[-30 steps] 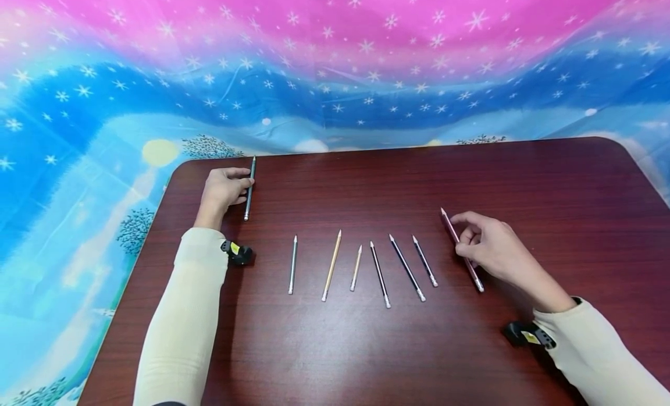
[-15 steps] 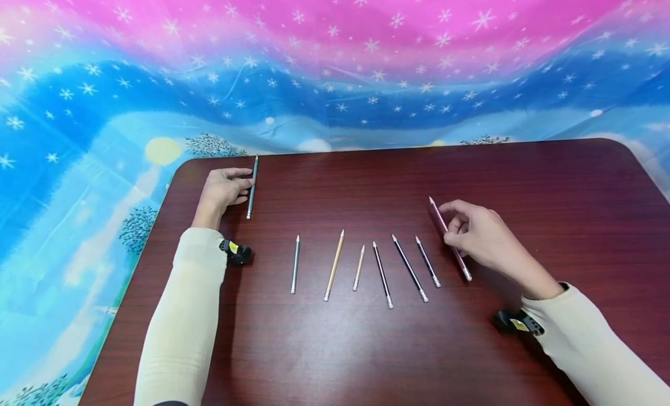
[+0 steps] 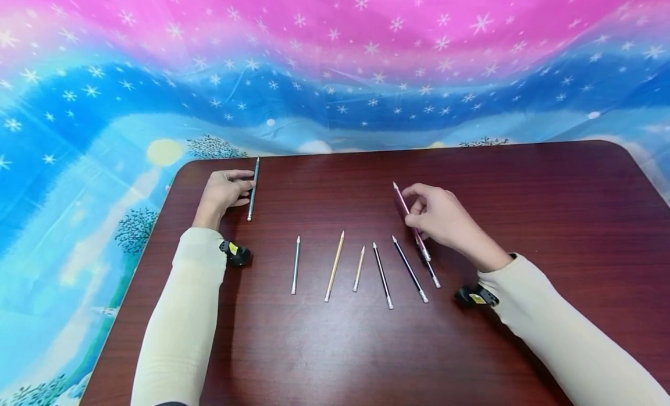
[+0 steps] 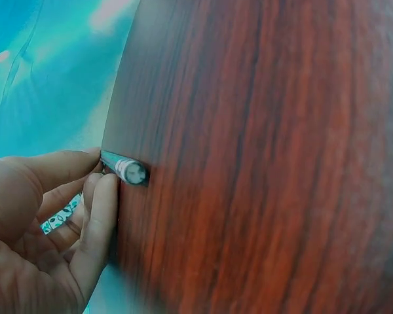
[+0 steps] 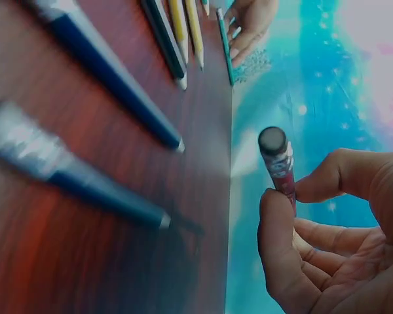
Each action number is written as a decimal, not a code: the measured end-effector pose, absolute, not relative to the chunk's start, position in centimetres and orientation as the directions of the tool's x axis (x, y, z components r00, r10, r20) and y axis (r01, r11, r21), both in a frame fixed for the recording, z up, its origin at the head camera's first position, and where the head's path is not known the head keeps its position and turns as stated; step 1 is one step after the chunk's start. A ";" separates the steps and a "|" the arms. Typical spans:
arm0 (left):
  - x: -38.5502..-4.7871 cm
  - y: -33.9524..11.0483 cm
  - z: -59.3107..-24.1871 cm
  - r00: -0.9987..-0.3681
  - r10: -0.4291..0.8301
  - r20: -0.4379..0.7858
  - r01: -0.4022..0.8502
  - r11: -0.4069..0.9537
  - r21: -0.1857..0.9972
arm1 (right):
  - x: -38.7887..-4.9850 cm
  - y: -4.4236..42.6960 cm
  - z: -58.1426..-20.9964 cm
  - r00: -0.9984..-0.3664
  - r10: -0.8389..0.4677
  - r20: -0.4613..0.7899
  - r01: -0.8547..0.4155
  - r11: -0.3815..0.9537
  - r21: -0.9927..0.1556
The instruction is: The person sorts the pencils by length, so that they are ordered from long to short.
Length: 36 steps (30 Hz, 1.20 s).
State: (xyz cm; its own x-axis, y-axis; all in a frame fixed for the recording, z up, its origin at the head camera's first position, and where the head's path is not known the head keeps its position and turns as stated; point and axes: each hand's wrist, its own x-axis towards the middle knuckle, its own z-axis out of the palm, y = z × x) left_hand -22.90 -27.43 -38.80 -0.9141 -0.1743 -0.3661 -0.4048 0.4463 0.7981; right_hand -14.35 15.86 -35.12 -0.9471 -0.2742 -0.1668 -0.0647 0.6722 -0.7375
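My left hand (image 3: 224,192) pinches a green pencil (image 3: 253,199) near the table's far left edge. The left wrist view shows its eraser end (image 4: 135,173) beyond the fingertips, close to the wood. A pink pencil (image 3: 421,246) is pinched between the thumb and fingers of my right hand (image 3: 439,215), lifted off the table. Its eraser end (image 5: 274,140) faces the camera in the right wrist view. Below it lies a short dark blue pencil (image 3: 434,276), partly hidden by the pink one. A longer dark blue pencil (image 3: 409,269) lies just left of that.
Farther left in the row lie a black pencil (image 3: 382,273), a short yellow pencil (image 3: 358,269), a longer yellow pencil (image 3: 334,267) and another green pencil (image 3: 295,266). The reddish-brown table (image 3: 324,348) ends at a snowflake-patterned cloth (image 3: 335,63) behind.
My right hand has carried the pink pencil leftward and away from me, until it passes over the short dark blue pencil. My left hand stays in place with the green pencil.
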 end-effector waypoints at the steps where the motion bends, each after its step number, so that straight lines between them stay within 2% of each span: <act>1: -22.9 -27.5 -38.8 -0.915 -0.172 -0.366 -0.403 0.446 0.799 | -14.6 15.4 -35.1 -0.945 -0.279 -0.169 -0.063 0.666 -0.743; 18: -22.8 -27.5 -38.7 -0.912 -0.162 -0.376 -0.408 0.421 0.810 | -19.6 6.3 -35.3 -0.930 -0.287 -0.229 0.069 0.477 -0.876; 28: -22.9 -27.9 -39.1 -0.912 -0.149 -0.382 -0.409 0.390 0.825 | -21.4 1.0 -36.4 -0.933 -0.236 -0.272 0.158 0.410 -0.898; 36: -22.8 -27.8 -38.9 -0.907 -0.138 -0.398 -0.419 0.378 0.825 | -22.3 -2.3 -37.0 -0.933 -0.192 -0.303 0.202 0.417 -0.886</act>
